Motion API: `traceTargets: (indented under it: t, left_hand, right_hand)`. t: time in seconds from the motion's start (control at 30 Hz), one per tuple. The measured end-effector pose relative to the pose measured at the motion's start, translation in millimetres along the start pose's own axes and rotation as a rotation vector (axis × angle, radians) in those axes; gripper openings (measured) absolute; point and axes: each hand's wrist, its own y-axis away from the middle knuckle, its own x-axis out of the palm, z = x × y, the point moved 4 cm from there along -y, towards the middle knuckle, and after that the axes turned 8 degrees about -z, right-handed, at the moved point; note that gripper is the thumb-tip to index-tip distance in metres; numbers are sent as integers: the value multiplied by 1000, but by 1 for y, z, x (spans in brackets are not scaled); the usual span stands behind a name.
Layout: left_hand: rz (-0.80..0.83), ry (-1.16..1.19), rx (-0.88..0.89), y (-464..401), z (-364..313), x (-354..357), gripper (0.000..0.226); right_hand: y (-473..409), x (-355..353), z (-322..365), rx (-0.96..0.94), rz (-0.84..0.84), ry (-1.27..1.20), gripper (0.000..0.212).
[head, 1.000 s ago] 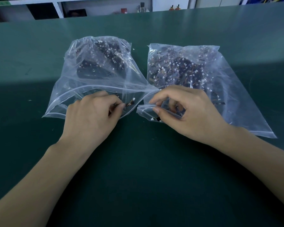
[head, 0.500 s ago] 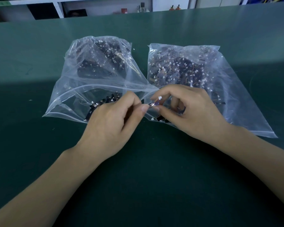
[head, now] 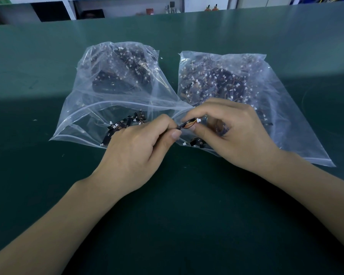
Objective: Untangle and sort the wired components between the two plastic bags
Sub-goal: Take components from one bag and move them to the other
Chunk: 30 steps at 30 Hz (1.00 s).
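From the head view, we see two clear plastic bags lying side by side on the green counter (head: 187,215), their mouths toward us. The left bag (head: 99,116) holds a dark heap at its far end and a loose scatter of pieces near its open mouth. The right bag (head: 276,108) holds a larger, denser tangle of black strips, thin wires and small white plugs.

Between the two mouths we hold one wired component (head: 188,124): a short black strip with fine orange and yellow leads ending in a white connector. Our left hand (head: 139,149) pinches the dark strip end between thumb and forefinger, so that grip is closed on the piece. Our right hand (head: 232,132) pinches the wire and connector end, its other fingers curled over the right bag's mouth.

We judge the piece to be very light and limp, with almost no stiffness in the leads. The thin wires look like the weak point: a pull on them could strain the joints at the strip or the plug. We would rather take hold of the strip body and the connector housing than the bare leads. The plugs probably snag on neighbouring wires, so teasing loops apart should serve better than tugging. The bag film looks slick and floppy, and its mouth may collapse unless held open.
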Motion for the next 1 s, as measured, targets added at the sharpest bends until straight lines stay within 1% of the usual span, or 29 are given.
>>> traceTargets:
  t: [0.07,0.13,0.27,0.37,0.5,0.63,0.77,1.0]
  left_hand:
    - [-16,-13,1,-1,0,-3,25]
    - [-67,-49,16,-2,-1,-7,23]
    - [-144,-150,93,-5,-10,-14,27]
    - [-133,-142,85,-5,-10,-12,26]
    - [-105,-136,74,-5,-7,-10,24]
    - [-87,-112,80,-5,-7,-9,24]
    - [-77,-96,71,-5,-5,-9,26]
    - [-72,-65,44,-4,-5,-8,26]
  right_hand:
    - [0,-1,0,21,-8,-46,9]
    - [0,-2,1,29,2,-78,6]
    - [0,-1,1,64,21,-122,7]
    - [1,1,1,83,37,-133,6]
    - [2,3,-2,104,62,-139,10]
    - [2,4,-1,104,59,-130,7]
    - [1,3,0,96,65,-123,9]
    - [1,4,2,110,68,-130,6]
